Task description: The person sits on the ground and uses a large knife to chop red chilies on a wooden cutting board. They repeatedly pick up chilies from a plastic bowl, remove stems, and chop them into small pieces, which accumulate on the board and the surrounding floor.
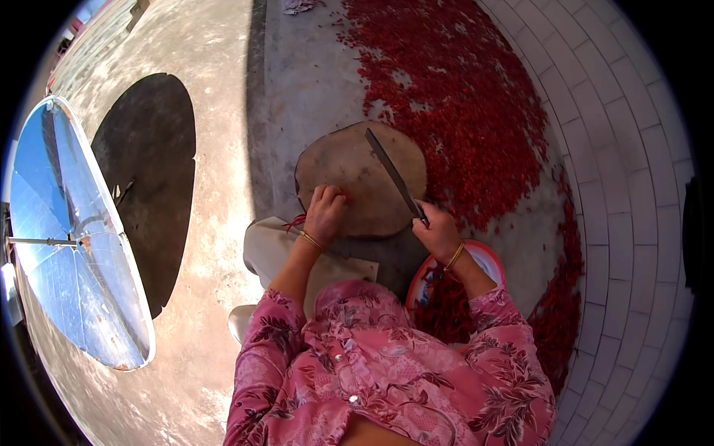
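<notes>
A thick round wooden chopping block (362,161) stands on the ground before me. My right hand (437,231) grips the handle of a knife or cleaver (393,173), its blade seen nearly edge-on over the block's right half. At the block's near left edge, my left hand (326,212) is closed around red chili peppers (295,222). Their ends stick out by the wrist, and a bit of red shows past the fingertips. Close to my right forearm is an enamel basin (498,265) with a red rim, holding whole dried red chilies (446,312).
Chopped red chilies (457,111) cover the concrete beyond and right of the block. Another strip of chilies (558,312) lies along the tiled wall (608,212). A mirrored solar-cooker dish (72,240) stands in the sun at left. Pale cloth (329,279) covers my lap.
</notes>
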The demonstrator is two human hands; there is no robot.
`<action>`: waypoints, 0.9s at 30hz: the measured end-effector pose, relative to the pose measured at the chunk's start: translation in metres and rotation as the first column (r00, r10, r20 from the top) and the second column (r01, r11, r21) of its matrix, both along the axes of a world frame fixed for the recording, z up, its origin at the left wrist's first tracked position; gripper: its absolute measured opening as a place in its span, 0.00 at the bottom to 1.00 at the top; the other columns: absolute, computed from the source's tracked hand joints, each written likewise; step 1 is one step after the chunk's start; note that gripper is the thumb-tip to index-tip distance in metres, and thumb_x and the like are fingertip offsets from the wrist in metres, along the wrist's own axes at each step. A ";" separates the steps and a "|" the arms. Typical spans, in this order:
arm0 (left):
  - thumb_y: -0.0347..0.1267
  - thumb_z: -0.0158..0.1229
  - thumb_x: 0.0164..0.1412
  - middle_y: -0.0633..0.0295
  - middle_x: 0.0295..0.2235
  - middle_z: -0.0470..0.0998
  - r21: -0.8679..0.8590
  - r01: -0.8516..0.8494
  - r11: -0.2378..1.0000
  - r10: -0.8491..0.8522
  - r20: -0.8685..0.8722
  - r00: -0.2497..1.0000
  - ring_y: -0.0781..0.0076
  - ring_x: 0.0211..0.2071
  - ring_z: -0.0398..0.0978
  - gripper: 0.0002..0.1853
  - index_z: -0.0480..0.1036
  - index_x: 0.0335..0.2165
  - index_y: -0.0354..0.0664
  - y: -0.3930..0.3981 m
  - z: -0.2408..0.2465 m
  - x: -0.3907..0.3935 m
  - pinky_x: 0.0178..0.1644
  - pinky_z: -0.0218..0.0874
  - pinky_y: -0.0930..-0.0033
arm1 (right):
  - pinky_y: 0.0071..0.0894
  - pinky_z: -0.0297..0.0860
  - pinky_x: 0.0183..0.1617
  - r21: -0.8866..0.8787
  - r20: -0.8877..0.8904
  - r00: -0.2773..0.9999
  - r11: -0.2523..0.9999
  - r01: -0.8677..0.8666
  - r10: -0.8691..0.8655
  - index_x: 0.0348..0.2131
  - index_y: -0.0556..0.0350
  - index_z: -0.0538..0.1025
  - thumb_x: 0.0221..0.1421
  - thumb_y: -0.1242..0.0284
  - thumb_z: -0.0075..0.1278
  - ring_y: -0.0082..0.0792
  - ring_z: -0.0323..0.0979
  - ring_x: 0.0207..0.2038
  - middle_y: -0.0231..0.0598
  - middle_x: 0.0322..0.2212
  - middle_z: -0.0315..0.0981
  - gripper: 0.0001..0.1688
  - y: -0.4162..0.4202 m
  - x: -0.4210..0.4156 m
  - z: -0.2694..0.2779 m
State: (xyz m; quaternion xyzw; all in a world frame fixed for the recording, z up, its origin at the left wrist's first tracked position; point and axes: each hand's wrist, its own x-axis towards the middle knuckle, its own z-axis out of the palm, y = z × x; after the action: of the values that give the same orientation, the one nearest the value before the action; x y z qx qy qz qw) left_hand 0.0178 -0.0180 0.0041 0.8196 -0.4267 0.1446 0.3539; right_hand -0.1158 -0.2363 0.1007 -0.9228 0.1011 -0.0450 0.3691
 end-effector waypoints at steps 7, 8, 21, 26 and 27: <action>0.22 0.56 0.44 0.55 0.36 0.70 -0.039 0.013 0.999 -0.018 -0.130 0.991 0.53 0.39 0.67 0.11 0.73 0.32 0.36 0.000 -0.002 -0.001 0.44 0.62 0.61 | 0.44 0.66 0.31 0.161 -0.095 0.980 0.975 -0.156 0.172 0.45 0.58 0.69 0.55 0.73 0.43 0.53 0.72 0.27 0.54 0.22 0.71 0.17 0.036 0.008 0.015; 0.23 0.56 0.45 0.54 0.36 0.70 -0.050 0.011 0.999 -0.019 -0.157 0.987 0.53 0.39 0.67 0.10 0.73 0.32 0.37 -0.001 -0.003 -0.001 0.44 0.62 0.61 | 0.45 0.66 0.31 0.103 -0.045 0.979 0.976 -0.192 0.198 0.48 0.57 0.67 0.55 0.74 0.43 0.53 0.72 0.28 0.54 0.23 0.71 0.20 0.041 0.007 0.012; 0.26 0.52 0.46 0.57 0.33 0.72 -0.012 0.005 1.000 -0.007 -0.204 0.979 0.55 0.36 0.69 0.10 0.74 0.32 0.39 0.003 0.001 -0.001 0.40 0.62 0.62 | 0.49 0.67 0.33 -0.071 -0.368 0.874 0.927 -0.367 0.318 0.62 0.47 0.49 0.54 0.76 0.41 0.55 0.71 0.28 0.55 0.23 0.72 0.38 0.051 0.034 0.026; 0.26 0.51 0.47 0.56 0.35 0.72 0.008 0.047 0.999 -0.045 -0.150 0.988 0.55 0.36 0.69 0.11 0.74 0.32 0.39 0.004 0.004 -0.004 0.41 0.63 0.62 | 0.49 0.64 0.29 -0.113 -0.123 0.937 0.934 -0.340 0.327 0.62 0.45 0.50 0.54 0.77 0.41 0.55 0.69 0.23 0.55 0.19 0.68 0.38 0.065 0.060 -0.003; 0.26 0.51 0.47 0.56 0.36 0.72 0.013 0.032 0.999 -0.030 -0.146 0.989 0.55 0.36 0.69 0.10 0.74 0.32 0.39 0.004 0.002 -0.004 0.40 0.63 0.62 | 0.49 0.64 0.29 -0.100 -0.135 0.938 0.938 -0.333 0.319 0.62 0.44 0.50 0.54 0.77 0.41 0.55 0.69 0.23 0.55 0.19 0.68 0.38 0.067 0.064 0.000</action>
State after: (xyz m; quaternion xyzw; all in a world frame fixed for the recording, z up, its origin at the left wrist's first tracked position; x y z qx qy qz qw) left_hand 0.0137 -0.0143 0.0062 0.8238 -0.4136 0.0757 0.3802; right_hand -0.0521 -0.1690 0.1003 -0.9485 -0.0350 0.0650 0.3080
